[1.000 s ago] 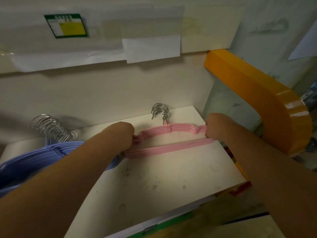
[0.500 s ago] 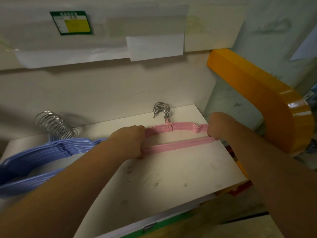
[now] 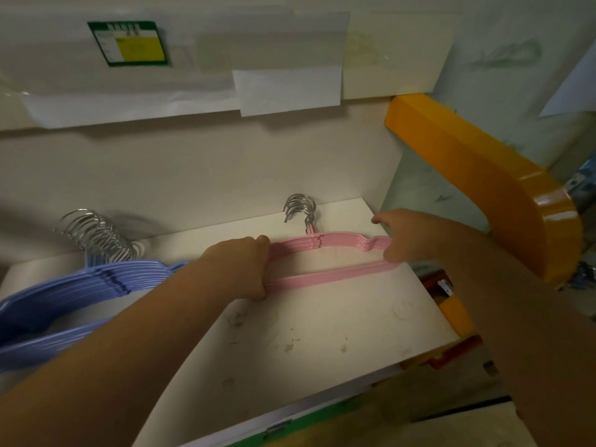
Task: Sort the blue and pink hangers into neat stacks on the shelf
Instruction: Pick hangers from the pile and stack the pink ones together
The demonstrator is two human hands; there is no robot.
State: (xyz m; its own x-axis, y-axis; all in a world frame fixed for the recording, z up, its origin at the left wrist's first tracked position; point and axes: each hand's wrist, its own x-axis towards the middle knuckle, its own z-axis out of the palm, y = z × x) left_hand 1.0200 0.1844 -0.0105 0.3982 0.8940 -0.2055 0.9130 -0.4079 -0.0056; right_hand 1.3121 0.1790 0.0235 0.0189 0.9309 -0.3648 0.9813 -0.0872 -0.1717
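Note:
A stack of several pink hangers (image 3: 325,279) lies flat on the white shelf (image 3: 322,337), metal hooks (image 3: 300,206) pointing at the back wall. My left hand (image 3: 240,269) grips the stack's left end, fingers curled over it. At the right end my right hand (image 3: 403,237) holds the stack, thumb under the lower bar and one finger stretched toward the wall. A larger stack of blue hangers (image 3: 80,285) lies on the shelf's left side, with its hooks (image 3: 96,235) fanned out at the back.
A thick orange curved bracket (image 3: 503,188) rises right of the shelf. Papers and a green-and-yellow label (image 3: 129,43) hang on the upper board. The shelf's front half is bare with some smudges. Red and orange items (image 3: 451,353) sit below its right edge.
My left hand slid right along the pink stack, away from the blue hangers. My right hand loosened at the right end and one finger now points out. The pink stack looks more squared.

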